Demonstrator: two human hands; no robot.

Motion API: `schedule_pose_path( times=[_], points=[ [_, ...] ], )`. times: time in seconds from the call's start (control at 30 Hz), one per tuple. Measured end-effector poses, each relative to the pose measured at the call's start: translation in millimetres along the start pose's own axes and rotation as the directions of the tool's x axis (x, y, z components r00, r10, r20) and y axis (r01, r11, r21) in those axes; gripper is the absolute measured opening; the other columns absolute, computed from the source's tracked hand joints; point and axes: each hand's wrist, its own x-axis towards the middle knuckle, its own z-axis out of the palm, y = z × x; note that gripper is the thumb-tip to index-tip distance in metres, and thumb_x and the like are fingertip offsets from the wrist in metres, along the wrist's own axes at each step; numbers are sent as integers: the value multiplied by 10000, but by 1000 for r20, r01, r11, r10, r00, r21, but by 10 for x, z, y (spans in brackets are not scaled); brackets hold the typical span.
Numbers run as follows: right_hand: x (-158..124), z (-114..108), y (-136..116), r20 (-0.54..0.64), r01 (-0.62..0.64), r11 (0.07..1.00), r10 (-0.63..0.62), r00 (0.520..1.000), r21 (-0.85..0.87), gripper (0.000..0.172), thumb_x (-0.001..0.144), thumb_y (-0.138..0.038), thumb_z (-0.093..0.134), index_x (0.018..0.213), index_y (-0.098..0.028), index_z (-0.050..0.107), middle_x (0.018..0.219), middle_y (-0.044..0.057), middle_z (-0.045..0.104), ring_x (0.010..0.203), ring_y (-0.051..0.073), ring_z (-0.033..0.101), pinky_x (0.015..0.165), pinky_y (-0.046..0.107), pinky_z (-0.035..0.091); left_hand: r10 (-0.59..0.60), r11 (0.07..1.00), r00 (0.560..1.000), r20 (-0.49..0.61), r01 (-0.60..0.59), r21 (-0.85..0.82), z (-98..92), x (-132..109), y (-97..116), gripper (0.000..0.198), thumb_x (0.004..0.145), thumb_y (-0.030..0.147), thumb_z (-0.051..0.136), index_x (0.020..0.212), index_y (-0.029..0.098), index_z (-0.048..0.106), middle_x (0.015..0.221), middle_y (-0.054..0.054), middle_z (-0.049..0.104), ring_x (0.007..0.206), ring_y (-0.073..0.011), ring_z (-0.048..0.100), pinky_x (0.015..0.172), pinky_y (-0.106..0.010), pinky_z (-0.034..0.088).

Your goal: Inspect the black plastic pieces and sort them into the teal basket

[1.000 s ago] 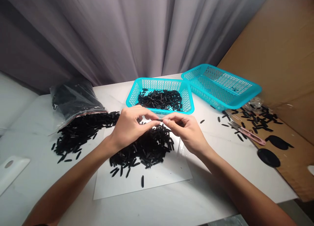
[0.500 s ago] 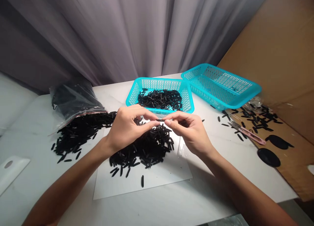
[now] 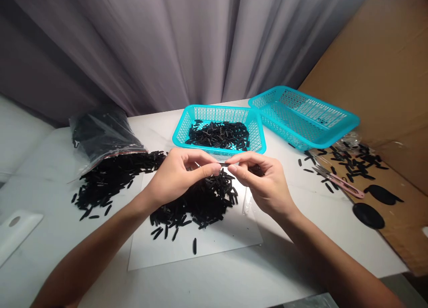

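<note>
My left hand (image 3: 179, 174) and my right hand (image 3: 261, 181) meet above a heap of elongated black pieces (image 3: 203, 201). Between their fingertips, both hands pinch one small black piece (image 3: 224, 164), and the fingers hide most of it. The heap lies on a white sheet (image 3: 214, 248), and a few pieces have strayed toward its front. Behind my hands, a teal perforated plastic basket (image 3: 219, 114) holds a layer of similar black pieces (image 3: 217, 135).
A clear plastic bag of black pieces (image 3: 103, 129) spills a second heap (image 3: 110, 181) at the left. A second teal basket (image 3: 301, 116) stands at the back right. Pink-handled snips (image 3: 341, 183), loose pieces and black oval pads (image 3: 368, 215) lie on cardboard (image 3: 397, 223) at the right.
Both hands remain together at the small black piece, and their fingers have shifted slightly around it. The whole view has moved a little.
</note>
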Motion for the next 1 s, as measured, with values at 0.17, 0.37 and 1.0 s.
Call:
schedule_pose_path(
  times=[0.17,0.37,1.0],
  points=[
    [-16,38,-1,22,-115,980,113,993,165,49,822,-272,797,849,-233,784,550,-73,418,510,64,317,475,241,215,-55,977,998,36,61,-205,19,-11,-22,120,861,309,752,855,190,766,860,2,744,825,-101,655,788,-193,499],
    [-16,104,-68,109,-281,885,259,960,371,82,811,-269,799,794,-196,764,502,-100,312,459,42,183,444,233,130,-113,938,987,112,143,-315,17,-16,-50,120,864,309,756,816,200,756,787,19,701,753,-69,593,676,-158,439],
    [-105,151,-85,265,-439,759,351,898,480,145,822,-305,791,772,-186,725,490,-106,294,445,44,173,449,235,124,-264,765,931,253,362,-533,55,-29,52,261,754,352,811,653,154,675,660,-14,569,634,-105,468,608,-229,400]
  ],
)
